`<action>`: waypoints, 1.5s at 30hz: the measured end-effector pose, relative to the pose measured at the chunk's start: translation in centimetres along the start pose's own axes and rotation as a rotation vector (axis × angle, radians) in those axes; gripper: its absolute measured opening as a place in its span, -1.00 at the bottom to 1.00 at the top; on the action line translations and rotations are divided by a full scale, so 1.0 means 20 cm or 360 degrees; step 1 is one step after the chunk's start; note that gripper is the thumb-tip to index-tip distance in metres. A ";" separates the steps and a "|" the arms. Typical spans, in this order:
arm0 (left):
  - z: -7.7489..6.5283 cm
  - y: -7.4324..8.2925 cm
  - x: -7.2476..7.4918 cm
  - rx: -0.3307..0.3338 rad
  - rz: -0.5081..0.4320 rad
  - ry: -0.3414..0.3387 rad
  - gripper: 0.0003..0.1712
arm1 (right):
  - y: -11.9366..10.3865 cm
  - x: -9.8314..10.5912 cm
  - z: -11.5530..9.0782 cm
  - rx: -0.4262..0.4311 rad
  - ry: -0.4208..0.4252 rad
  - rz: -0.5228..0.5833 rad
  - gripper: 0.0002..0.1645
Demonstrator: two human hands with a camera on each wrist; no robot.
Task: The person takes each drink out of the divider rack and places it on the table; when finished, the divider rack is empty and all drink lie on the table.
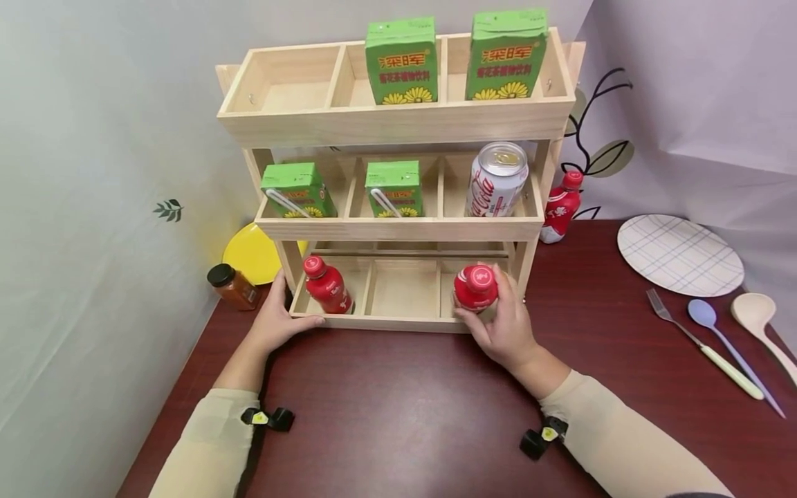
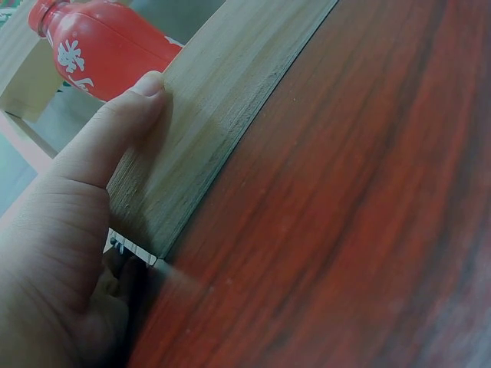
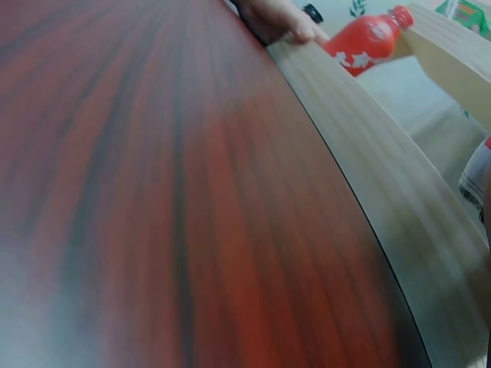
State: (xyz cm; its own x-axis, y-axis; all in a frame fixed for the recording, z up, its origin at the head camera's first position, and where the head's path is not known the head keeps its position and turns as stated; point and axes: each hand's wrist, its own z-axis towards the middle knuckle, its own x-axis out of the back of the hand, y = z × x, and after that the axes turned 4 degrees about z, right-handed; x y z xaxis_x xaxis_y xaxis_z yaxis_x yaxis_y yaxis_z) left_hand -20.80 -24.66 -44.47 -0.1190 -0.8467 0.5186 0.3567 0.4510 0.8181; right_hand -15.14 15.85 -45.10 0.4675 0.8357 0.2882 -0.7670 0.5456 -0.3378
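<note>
A red-capped red drink bottle (image 1: 476,287) is held in my right hand (image 1: 507,325), over the bottom tier's right compartment. Thumb and fingers lie on either side of it. My left hand (image 1: 277,315) rests on the lower left corner of the three-tier wooden rack (image 1: 398,124). Its thumb (image 2: 126,115) lies straight along the front board, with the fingers spread up the side. Another red bottle (image 1: 330,287) leans in the bottom left compartment, close by that thumb. In the right wrist view the held bottle is nearly all out of frame.
Green drink cartons (image 1: 401,62) fill parts of the upper tiers, and a Coca-Cola can (image 1: 497,181) stands middle right. A third red bottle (image 1: 562,207) is behind the rack. A jar (image 1: 233,286) and yellow plate (image 1: 252,252) are left; a checked plate (image 1: 681,252), fork (image 1: 703,346) and spoons (image 1: 703,315) right.
</note>
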 end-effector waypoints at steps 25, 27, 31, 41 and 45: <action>0.01 0.00 -0.02 -0.0009 0.0013 -0.0010 0.29 | 0.21 0.46 -0.11 -0.0222 0.0287 -0.0262 0.04; 0.00 0.00 -0.01 -0.0005 0.0028 -0.0001 0.29 | 0.22 0.49 -0.13 -0.0262 0.0274 -0.0269 0.03; 0.00 -0.01 -0.01 -0.0004 0.0029 0.0000 0.30 | 0.25 0.55 -0.15 -0.0336 0.0250 -0.0287 0.04; 0.00 -0.01 0.00 -0.0022 0.0005 0.0004 0.29 | 0.30 0.66 -0.18 -0.0577 0.0214 -0.0291 -0.11; 0.00 0.00 0.00 -0.0020 0.0003 -0.0007 0.30 | 0.31 0.67 -0.18 -0.0692 0.0239 -0.0236 -0.03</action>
State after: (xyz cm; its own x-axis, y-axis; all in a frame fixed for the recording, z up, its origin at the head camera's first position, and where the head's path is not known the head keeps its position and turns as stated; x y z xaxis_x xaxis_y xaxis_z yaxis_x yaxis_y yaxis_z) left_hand -20.79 -24.66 -44.56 -0.1221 -0.8445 0.5214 0.3685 0.4492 0.8139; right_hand -12.02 30.77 -46.63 0.6408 0.7293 0.2397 -0.4472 0.6084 -0.6556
